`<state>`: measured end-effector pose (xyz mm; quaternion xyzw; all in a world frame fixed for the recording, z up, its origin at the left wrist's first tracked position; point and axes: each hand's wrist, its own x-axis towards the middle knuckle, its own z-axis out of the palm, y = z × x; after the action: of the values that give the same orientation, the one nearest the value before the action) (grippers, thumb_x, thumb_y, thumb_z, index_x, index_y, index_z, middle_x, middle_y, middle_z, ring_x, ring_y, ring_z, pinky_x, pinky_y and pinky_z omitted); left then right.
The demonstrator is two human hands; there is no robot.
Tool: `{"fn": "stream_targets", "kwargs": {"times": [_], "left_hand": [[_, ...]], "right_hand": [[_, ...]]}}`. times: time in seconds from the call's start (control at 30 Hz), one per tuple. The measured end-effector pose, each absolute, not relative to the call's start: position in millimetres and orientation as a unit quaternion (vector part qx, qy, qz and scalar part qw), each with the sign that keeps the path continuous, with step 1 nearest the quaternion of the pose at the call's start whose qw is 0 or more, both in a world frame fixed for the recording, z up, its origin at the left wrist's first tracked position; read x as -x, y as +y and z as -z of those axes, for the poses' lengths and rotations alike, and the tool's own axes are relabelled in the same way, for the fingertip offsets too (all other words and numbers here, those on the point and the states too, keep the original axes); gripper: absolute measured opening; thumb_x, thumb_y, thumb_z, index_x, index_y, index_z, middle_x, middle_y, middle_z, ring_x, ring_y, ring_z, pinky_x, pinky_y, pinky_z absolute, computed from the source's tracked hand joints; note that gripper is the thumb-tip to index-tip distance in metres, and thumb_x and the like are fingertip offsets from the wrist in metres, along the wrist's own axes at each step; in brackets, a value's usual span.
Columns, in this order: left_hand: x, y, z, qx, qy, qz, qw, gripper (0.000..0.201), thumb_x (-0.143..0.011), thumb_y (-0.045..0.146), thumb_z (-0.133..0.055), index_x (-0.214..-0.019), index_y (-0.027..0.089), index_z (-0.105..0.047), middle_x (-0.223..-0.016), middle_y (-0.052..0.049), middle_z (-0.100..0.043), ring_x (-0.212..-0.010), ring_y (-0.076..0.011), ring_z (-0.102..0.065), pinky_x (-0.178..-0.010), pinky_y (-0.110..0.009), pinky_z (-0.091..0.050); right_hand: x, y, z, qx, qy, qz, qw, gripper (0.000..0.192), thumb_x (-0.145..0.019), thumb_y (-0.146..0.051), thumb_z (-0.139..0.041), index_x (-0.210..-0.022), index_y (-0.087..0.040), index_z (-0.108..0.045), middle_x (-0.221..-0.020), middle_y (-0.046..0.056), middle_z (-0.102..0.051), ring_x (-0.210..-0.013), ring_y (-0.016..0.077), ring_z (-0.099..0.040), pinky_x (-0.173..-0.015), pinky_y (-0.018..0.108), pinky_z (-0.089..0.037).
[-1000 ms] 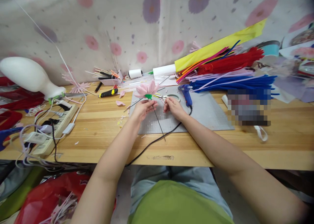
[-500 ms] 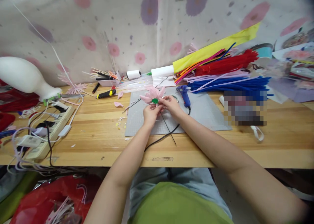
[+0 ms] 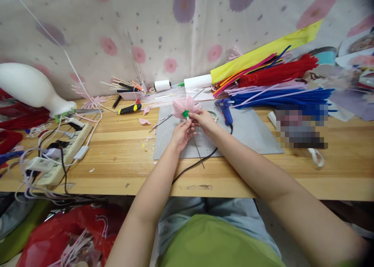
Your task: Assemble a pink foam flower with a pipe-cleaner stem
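Note:
A pink flower (image 3: 184,105) with a green base (image 3: 186,114) is held over the grey cutting mat (image 3: 248,138), its petals turned up and away from me. My left hand (image 3: 183,133) pinches it just below the green base, at the top of the stem. The fingers of my right hand (image 3: 202,119) are closed on the flower's right side by the base. A thin dark stem (image 3: 199,153) slants down from under my hands. Another dark rod (image 3: 160,123) lies across the mat's left edge. The blue glue gun (image 3: 225,112) rests right of my right hand.
Loose pink petals (image 3: 144,121) and a yellow-black utility knife (image 3: 129,109) lie left of the mat. Blue pipe cleaners (image 3: 280,100) and red ones (image 3: 280,70) are piled at the back right. A power strip (image 3: 70,154) with cables and a white foam head (image 3: 32,87) stand left.
The flower has tipped, so its petals point more upward and its green base faces down toward me. My left hand has shifted down to the stem top. The whole view has shifted slightly.

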<state>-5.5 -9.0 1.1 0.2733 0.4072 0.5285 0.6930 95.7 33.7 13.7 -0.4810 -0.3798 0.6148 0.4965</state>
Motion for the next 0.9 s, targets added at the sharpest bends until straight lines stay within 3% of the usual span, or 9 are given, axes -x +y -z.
{"fn": "stream_targets", "kwargs": {"times": [0.13,0.23,0.4,0.53,0.63,0.73,0.9], "left_hand": [[7.6,-8.0,-0.9,-0.279,0.408,-0.536,0.685,0.014,-0.075,0.025,-0.066,-0.078,0.014,-0.058,-0.056,0.008,-0.047,-0.042,0.0003,-0.040,-0.049,-0.014,-0.042],[5.6,-5.9,5.0,-0.315,0.460,-0.547,0.624,0.014,-0.075,0.023,-0.066,-0.080,0.013,-0.057,-0.055,0.007,-0.050,-0.043,-0.0020,-0.044,-0.048,-0.016,-0.042],[2.8,-3.4,19.0,-0.423,0.504,-0.535,0.530,0.013,-0.073,0.021,-0.065,-0.076,0.015,-0.054,-0.052,0.007,-0.051,-0.040,-0.0050,-0.046,-0.045,-0.018,-0.041],[4.2,-5.5,16.3,-0.411,0.464,-0.530,0.579,0.017,-0.069,0.018,-0.068,-0.080,0.016,-0.056,-0.064,0.004,-0.060,-0.050,-0.0075,-0.055,-0.049,-0.020,-0.046],[6.5,-6.2,10.7,-0.370,0.434,-0.519,0.637,0.020,-0.073,0.030,-0.065,-0.082,0.015,-0.057,-0.074,-0.002,-0.065,-0.059,-0.0103,-0.061,-0.053,-0.022,-0.049],[7.7,-5.1,9.4,-0.364,0.454,-0.519,0.626,0.027,-0.075,0.040,-0.064,-0.078,0.014,-0.057,-0.067,-0.001,-0.063,-0.054,-0.0087,-0.058,-0.051,-0.021,-0.048],[8.9,-4.2,8.5,-0.365,0.467,-0.545,0.593,0.022,-0.075,0.033,-0.066,-0.073,0.013,-0.055,-0.055,0.004,-0.056,-0.044,-0.0056,-0.051,-0.048,-0.020,-0.046]], "right_hand": [[-92.9,28.8,-13.0,0.465,-0.364,-0.648,0.482,0.023,-0.075,-0.016,-0.065,-0.067,-0.018,-0.044,-0.050,-0.004,-0.056,-0.042,0.0066,-0.052,-0.043,0.018,-0.045],[-92.2,26.3,-8.3,0.436,-0.384,-0.668,0.464,0.022,-0.076,-0.022,-0.065,-0.069,-0.018,-0.045,-0.051,-0.004,-0.055,-0.040,0.0061,-0.050,-0.041,0.018,-0.043],[-91.0,29.2,3.2,0.466,-0.399,-0.628,0.479,0.043,-0.058,-0.024,-0.079,-0.077,-0.021,-0.040,-0.053,-0.007,-0.056,-0.040,0.0091,-0.051,-0.037,0.020,-0.039],[-94.2,35.0,8.2,0.482,-0.405,-0.594,0.501,0.040,-0.055,-0.018,-0.078,-0.074,-0.019,-0.043,-0.052,-0.007,-0.055,-0.043,0.0074,-0.052,-0.040,0.018,-0.039],[-98.3,35.7,9.8,0.466,-0.407,-0.600,0.508,0.039,-0.053,-0.018,-0.078,-0.072,-0.019,-0.043,-0.055,-0.007,-0.058,-0.046,0.0069,-0.054,-0.044,0.018,-0.042],[-100.0,33.0,11.0,0.436,-0.428,-0.609,0.505,0.043,-0.051,-0.023,-0.078,-0.074,-0.020,-0.042,-0.053,-0.009,-0.057,-0.045,0.0064,-0.052,-0.043,0.018,-0.040],[-98.9,27.5,8.1,0.390,-0.451,-0.638,0.488,0.041,-0.058,-0.031,-0.076,-0.075,-0.021,-0.040,-0.053,-0.009,-0.056,-0.044,0.0056,-0.051,-0.045,0.018,-0.042]]}}
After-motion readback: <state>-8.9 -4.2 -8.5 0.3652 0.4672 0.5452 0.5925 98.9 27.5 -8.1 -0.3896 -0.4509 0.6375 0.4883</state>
